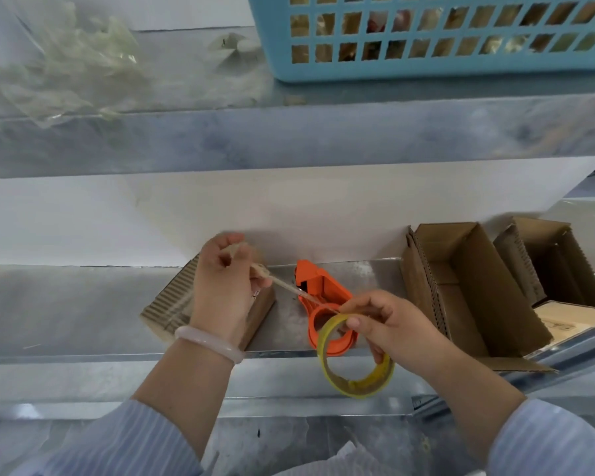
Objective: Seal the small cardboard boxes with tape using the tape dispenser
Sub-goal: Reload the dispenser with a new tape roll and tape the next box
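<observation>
The tape roll (364, 386), a yellowish clear ring, is held nearest the camera, just off the front edge of the grey metal shelf (83, 304). The right hand (392, 328) grips it, with the fingers curled through its centre and the thumb on the outer rim. A narrow strip of tape (291, 289) runs taut from the roll up and to the left. At its far end the left hand (224, 290), which wears a pale pink bangle (207, 341), pinches it between curled fingertips and thumb.

Under the strip, between the two hands, the orange plastic tape dispenser (318, 286) lies flat on the shelf with its hub bare. The small closed corrugated cardboard box (172, 304) sits beneath the left hand; whether the hand touches it is unclear.

To the right, two open brown cardboard boxes (478, 286) stand side by side against the white back wall. On the upper shelf (289, 132) are a light blue plastic lattice basket (426, 39) at the right and crumpled clear plastic bags (59, 63) at the left.
</observation>
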A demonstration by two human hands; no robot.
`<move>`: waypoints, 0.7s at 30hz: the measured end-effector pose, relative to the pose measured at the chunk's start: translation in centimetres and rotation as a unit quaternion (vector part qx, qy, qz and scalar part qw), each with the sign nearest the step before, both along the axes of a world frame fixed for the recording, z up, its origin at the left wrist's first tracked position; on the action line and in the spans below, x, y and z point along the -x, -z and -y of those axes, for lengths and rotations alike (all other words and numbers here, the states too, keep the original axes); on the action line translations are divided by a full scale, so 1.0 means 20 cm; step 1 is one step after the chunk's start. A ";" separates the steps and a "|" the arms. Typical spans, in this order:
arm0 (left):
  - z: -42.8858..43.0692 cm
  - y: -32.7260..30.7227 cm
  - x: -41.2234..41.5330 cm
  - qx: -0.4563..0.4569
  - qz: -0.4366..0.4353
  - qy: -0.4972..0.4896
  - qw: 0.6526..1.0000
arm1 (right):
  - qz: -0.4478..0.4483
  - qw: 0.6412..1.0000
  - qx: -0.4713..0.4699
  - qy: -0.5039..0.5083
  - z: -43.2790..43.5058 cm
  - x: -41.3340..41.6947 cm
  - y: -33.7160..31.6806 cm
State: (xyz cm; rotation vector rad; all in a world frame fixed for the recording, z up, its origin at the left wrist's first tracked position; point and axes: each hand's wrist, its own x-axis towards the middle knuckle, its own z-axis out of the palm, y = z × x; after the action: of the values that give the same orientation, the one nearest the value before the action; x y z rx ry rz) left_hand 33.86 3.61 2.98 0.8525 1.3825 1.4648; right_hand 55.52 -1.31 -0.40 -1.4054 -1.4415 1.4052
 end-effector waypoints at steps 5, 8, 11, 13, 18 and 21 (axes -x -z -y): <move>-0.04 -0.02 0.04 0.020 -0.026 0.007 0.999 | 0.021 1.000 0.009 0.018 -0.02 0.01 0.01; -0.05 -0.03 0.06 0.028 -0.014 0.005 0.999 | 0.126 0.991 -0.036 0.038 -0.06 0.00 0.04; -0.05 -0.01 0.05 0.029 -0.025 0.013 0.999 | 0.313 0.944 -0.109 -0.012 -0.11 0.01 0.04; -0.06 0.00 0.04 0.036 -0.018 0.006 0.999 | 0.399 0.906 -0.134 -0.039 -0.15 0.03 0.04; -0.05 0.00 0.00 0.036 -0.014 0.024 0.999 | 0.500 0.848 -0.158 -0.081 -0.23 0.10 0.05; -0.05 0.01 -0.03 0.036 0.000 0.041 0.999 | 0.518 0.837 -0.143 -0.105 -0.27 0.13 0.05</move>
State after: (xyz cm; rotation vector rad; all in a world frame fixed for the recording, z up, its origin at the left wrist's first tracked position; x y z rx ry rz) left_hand 34.37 4.52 2.76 0.8536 1.3764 1.3460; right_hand 52.96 4.13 -1.46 -1.9408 -2.3980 0.3986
